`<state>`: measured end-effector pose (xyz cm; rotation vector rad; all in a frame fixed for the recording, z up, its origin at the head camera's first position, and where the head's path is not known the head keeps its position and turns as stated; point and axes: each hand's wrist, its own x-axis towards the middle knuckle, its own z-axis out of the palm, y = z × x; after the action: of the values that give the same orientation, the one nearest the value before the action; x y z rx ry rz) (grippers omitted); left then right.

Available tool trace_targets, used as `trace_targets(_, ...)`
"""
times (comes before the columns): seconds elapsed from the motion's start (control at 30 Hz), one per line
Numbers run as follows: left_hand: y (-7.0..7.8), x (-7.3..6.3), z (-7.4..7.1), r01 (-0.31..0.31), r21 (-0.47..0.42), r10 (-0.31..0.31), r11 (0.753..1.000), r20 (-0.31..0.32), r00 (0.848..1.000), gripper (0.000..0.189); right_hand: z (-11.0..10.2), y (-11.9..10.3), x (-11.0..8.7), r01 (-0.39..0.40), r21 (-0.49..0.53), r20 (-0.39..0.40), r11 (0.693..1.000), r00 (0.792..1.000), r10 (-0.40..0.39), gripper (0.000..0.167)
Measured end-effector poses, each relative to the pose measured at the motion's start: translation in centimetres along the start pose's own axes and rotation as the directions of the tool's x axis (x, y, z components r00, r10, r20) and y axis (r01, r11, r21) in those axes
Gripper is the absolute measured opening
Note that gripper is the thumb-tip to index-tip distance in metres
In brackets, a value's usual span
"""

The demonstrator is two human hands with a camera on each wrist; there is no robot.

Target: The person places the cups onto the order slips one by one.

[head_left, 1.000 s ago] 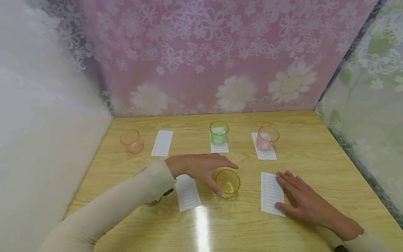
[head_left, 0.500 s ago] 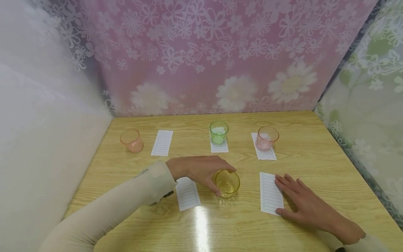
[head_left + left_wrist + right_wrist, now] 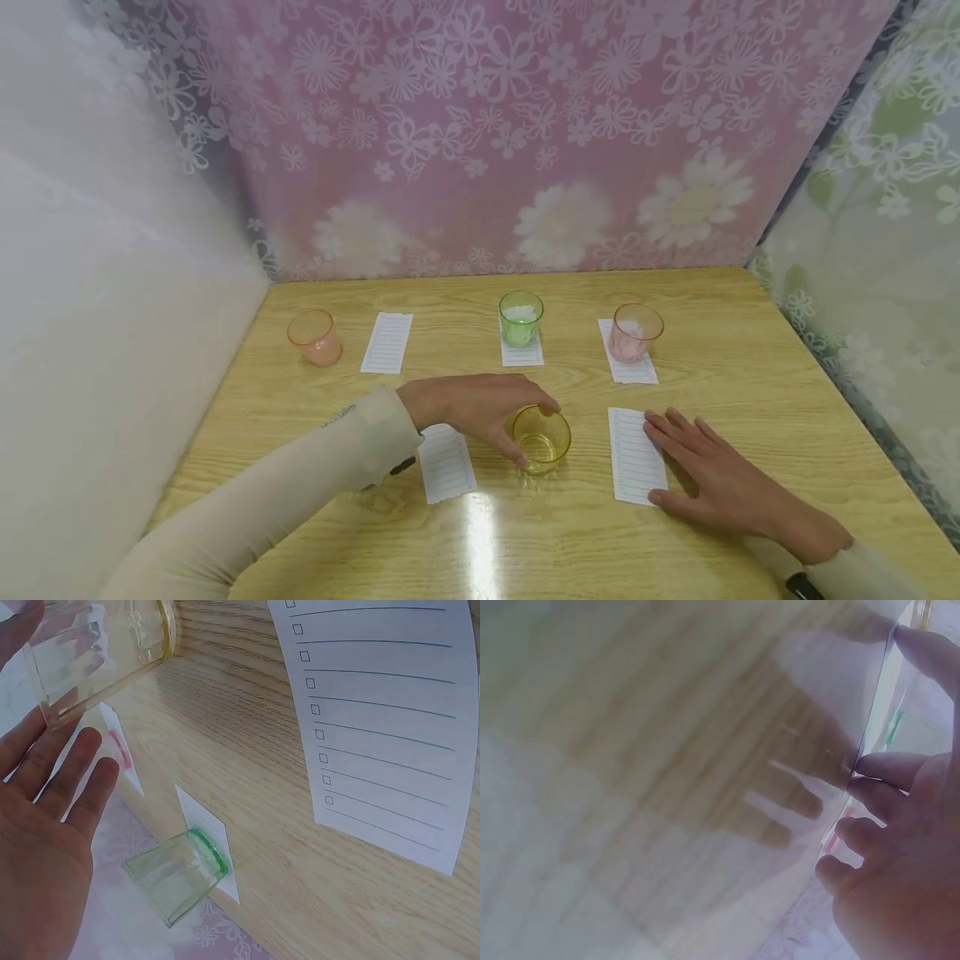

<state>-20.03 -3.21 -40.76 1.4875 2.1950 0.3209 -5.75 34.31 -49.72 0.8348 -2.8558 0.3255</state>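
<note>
My left hand (image 3: 480, 408) holds a clear yellow glass (image 3: 542, 440) standing upright on the table, its thumb at the near left side and a finger at the far rim. The same glass (image 3: 105, 652) fills the top left of the left wrist view. My right hand (image 3: 708, 479) lies low on the table with straight fingers; its fingertips and thumb touch the right edge of a lined paper slip (image 3: 633, 456). In the right wrist view, fingers (image 3: 889, 772) meet the table surface, which is blurred. Another lined slip (image 3: 446, 464) lies partly beneath my left wrist.
A green glass (image 3: 521, 321) and a pink glass (image 3: 634, 335), both with white contents, stand on paper slips at the back. An orange glass (image 3: 317, 339) stands at the back left, beside a lined slip (image 3: 386, 342). Fabric walls border the table (image 3: 360, 550).
My left fingers have closed onto the yellow glass's rim, and the glass has barely shifted. My right hand has moved slightly left, and the slip under its fingertips has slid left with it.
</note>
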Motion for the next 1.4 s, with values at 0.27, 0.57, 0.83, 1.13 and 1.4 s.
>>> trace_targets(0.27, 0.1, 0.3, -0.1, -0.038, 0.000, 0.038, 0.999, -0.027, 0.999, 0.085, -0.2, -0.2, 0.9, 0.048, 0.006, 0.004, 0.999, 0.999, -0.048, 0.091)
trace_targets(0.57, 0.4, 1.0, -0.1, -0.051, -0.006, 0.051, 0.999, -0.048, 0.998, 0.084, -0.1, -0.4, 1.7, 0.084, 0.030, 0.020, 0.996, 0.996, -0.085, 0.091)
trace_targets(0.83, 0.5, 1.7, -0.1, -0.055, 0.004, 0.055, 0.998, -0.048, 0.997, 0.083, 0.2, -0.5, 2.5, 0.112, 0.042, 0.029, 0.993, 0.993, -0.113, 0.090)
trace_targets(1.13, 1.1, 2.5, -0.5, -0.054, 0.003, 0.054, 0.999, -0.053, 0.997, 0.083, 0.3, -1.0, 3.5, 0.146, 0.055, 0.029, 0.988, 0.989, -0.148, 0.089)
trace_targets(1.4, 1.7, 3.4, -0.6, -0.045, 0.019, 0.046, 0.999, -0.051, 0.998, 0.085, 0.3, -1.4, 3.9, 0.141, 0.077, 0.048, 0.987, 0.988, -0.145, 0.089)
